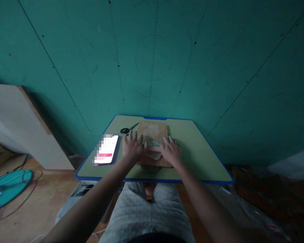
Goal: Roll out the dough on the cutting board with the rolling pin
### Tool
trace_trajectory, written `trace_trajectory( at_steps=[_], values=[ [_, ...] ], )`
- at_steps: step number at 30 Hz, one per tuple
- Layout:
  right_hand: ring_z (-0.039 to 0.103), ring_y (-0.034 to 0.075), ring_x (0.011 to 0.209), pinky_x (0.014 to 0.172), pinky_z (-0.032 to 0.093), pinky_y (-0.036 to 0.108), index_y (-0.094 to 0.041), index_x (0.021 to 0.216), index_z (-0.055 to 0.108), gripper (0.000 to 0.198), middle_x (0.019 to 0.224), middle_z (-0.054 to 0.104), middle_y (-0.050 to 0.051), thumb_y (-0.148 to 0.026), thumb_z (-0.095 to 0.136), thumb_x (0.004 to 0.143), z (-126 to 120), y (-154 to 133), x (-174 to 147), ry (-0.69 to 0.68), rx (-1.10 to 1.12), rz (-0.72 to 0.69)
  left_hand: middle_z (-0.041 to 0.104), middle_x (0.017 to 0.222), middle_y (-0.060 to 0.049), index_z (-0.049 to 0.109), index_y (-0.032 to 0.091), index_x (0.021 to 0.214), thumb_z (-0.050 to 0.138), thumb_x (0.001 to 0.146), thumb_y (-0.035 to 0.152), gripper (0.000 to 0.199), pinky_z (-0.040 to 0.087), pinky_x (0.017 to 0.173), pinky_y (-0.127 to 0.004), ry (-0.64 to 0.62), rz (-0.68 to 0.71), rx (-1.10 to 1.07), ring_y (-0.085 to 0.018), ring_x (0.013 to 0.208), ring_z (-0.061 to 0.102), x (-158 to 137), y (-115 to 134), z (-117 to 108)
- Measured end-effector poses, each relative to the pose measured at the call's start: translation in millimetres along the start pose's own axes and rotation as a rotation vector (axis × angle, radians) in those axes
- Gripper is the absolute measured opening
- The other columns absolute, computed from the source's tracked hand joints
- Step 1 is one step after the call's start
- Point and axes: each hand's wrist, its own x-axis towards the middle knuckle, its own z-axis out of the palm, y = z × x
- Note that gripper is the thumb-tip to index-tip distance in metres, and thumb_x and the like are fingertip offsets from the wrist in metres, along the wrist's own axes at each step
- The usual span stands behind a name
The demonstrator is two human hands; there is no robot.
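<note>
A wooden board lies on the small table, and a thin flattened piece of pale dough rests on it. Across the dough runs a short light rolling pin, its ends hidden beneath my palms. My left hand lies over the pin's left end, fingers stretched forward and spread. Over the right end is my right hand, its fingers also extended and apart. Part of a round rim shows below the board's near edge; what it belongs to is mostly hidden.
The pale folding table has a blue edge. Black scissors lie behind my left hand, and a lit phone sits to the left. A green wall rises just behind. A white panel leans at the left.
</note>
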Motion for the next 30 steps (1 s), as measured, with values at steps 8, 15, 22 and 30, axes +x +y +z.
trace_trajectory(
  at_steps=[8,15,22,30],
  values=[
    [0.044,0.024,0.129,0.105,0.032,0.035,-0.018,0.142,0.045,0.055,0.146,0.046,0.01,-0.045,0.024,0.099,-2,0,-26,0.07,-0.043,-0.113,0.053,0.139,-0.015,0.056,0.016,0.132,0.03,0.095,0.037,0.049,0.027,0.111,-0.046,0.045,0.064,-0.031,-0.032,0.134,0.04,-14,-10,10],
    [0.05,0.024,0.123,0.099,0.037,0.035,-0.022,0.133,0.053,0.048,0.139,0.051,0.011,-0.042,0.027,0.099,-17,-3,-15,-0.034,-0.049,-0.136,0.068,0.114,-0.013,0.068,0.018,0.105,0.03,0.096,0.025,0.039,0.04,0.102,-0.043,-0.021,0.189,-0.127,-0.026,0.111,0.059,-6,-21,13],
    [0.053,0.023,0.116,0.098,0.035,0.035,-0.021,0.115,0.064,0.04,0.123,0.061,0.011,-0.035,0.032,0.095,-19,-3,20,-0.065,-0.066,-0.109,0.062,0.117,-0.015,0.056,0.016,0.12,0.036,0.092,0.022,0.034,0.052,0.08,-0.036,-0.145,0.089,-0.114,-0.025,0.1,0.062,27,-32,25],
    [0.051,0.022,0.118,0.099,0.034,0.035,-0.02,0.117,0.061,0.037,0.126,0.058,0.011,-0.033,0.037,0.092,-11,1,53,-0.099,-0.037,-0.115,0.065,0.109,-0.018,0.063,0.012,0.103,0.038,0.088,0.015,0.029,0.045,0.096,-0.043,-0.187,0.153,-0.068,-0.028,0.107,0.058,61,-34,31]
  ],
)
